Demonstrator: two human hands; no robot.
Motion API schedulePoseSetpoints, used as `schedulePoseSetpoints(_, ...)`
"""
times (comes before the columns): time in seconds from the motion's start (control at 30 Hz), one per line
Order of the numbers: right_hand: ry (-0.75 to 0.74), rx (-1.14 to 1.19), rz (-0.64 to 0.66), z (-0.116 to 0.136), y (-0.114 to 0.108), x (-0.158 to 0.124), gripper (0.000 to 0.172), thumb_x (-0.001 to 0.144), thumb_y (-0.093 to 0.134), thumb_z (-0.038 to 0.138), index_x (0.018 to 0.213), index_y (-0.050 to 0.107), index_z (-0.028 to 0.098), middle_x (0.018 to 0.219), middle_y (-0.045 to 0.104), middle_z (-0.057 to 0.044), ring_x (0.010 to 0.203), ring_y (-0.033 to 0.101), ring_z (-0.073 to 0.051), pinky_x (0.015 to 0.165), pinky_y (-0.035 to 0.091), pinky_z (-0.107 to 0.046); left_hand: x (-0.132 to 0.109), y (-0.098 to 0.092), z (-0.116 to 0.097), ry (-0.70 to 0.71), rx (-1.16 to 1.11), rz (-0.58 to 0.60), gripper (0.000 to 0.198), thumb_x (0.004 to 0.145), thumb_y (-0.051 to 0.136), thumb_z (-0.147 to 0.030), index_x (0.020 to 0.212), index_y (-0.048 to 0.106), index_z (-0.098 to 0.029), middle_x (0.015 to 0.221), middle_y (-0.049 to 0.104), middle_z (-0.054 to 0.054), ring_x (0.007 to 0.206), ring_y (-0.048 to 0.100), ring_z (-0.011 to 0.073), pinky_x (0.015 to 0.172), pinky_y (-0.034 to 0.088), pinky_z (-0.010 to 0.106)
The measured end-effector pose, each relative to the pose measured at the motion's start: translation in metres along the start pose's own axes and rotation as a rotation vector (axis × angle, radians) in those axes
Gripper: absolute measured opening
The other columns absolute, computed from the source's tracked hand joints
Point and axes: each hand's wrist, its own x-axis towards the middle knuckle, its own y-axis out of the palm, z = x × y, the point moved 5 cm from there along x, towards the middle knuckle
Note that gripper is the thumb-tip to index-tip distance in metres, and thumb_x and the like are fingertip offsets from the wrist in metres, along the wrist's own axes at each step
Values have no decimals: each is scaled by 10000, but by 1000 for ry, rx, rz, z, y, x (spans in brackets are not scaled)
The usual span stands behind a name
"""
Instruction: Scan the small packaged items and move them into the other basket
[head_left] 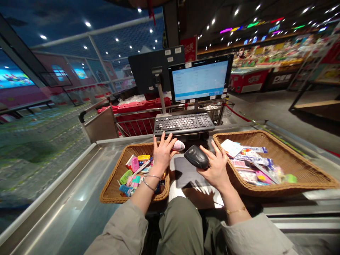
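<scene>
My left hand (162,152) holds a small pink and white item (178,145) between thumb and fingers, just above the left wicker basket (111,186). My right hand (216,166) grips a black barcode scanner (196,156), its head turned toward the pink item a short gap away. Both hands hover over a dark scan pad (186,175) on the steel checkout counter. The left basket holds several small colourful packets (134,173).
A right wicker basket (305,170) holds several flat packets (252,164). Behind the hands sit a keyboard (183,123) and a lit monitor (199,79). A shopping trolley (132,122) stands beyond the counter. Store shelves (271,53) lie far right.
</scene>
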Motion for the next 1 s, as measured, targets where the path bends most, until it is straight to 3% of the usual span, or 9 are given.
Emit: schedulePoseSetpoints(1.0, -6, 49, 38, -3, -4, -1, 151, 715, 672, 255, 850, 739, 241, 1301, 721, -57, 1500, 363, -368, 1208, 169, -640, 4, 5, -2, -42, -2, 58, 620, 861, 761, -423, 1441, 579, -301, 1579, 485, 70, 1541, 312, 360, 1247, 157, 720)
